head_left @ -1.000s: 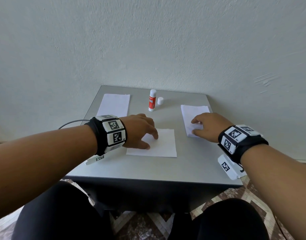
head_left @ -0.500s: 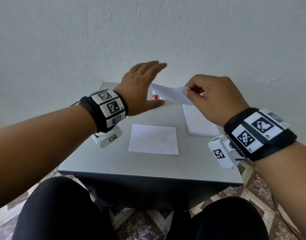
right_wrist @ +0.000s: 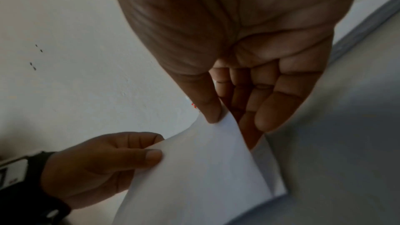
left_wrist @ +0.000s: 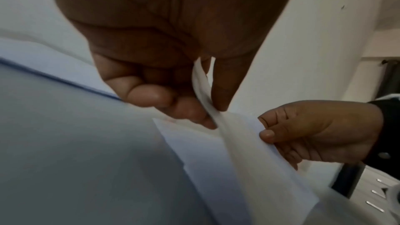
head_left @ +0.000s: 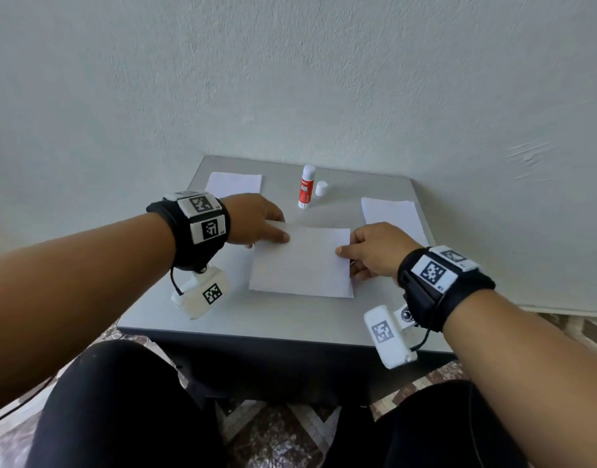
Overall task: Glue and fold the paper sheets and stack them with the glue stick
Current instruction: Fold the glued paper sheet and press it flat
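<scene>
A white paper sheet point(head_left: 302, 260) hangs just above the middle of the grey table point(head_left: 290, 319). My left hand point(head_left: 279, 236) pinches its left edge between thumb and fingers. On the opposite edge, my right hand point(head_left: 343, 254) pinches the sheet the same way. The wrist views show both pinches: the left hand point(left_wrist: 213, 117) and the right hand point(right_wrist: 225, 119). Another sheet point(right_wrist: 273, 180) lies flat on the table under the held one. The red and white glue stick point(head_left: 306, 188) stands uncapped at the back, its white cap point(head_left: 321, 188) beside it.
A single sheet point(head_left: 234, 184) lies at the back left corner. A small pile of sheets point(head_left: 390, 212) lies at the right edge, behind my right hand. The wall stands close behind the table. My knees are under the front edge.
My right hand lifted a sheet off the right pile and carried it left. My left hand left the centre sheet and took the sheet's other edge. Both hands lowered it over the centre sheet.
</scene>
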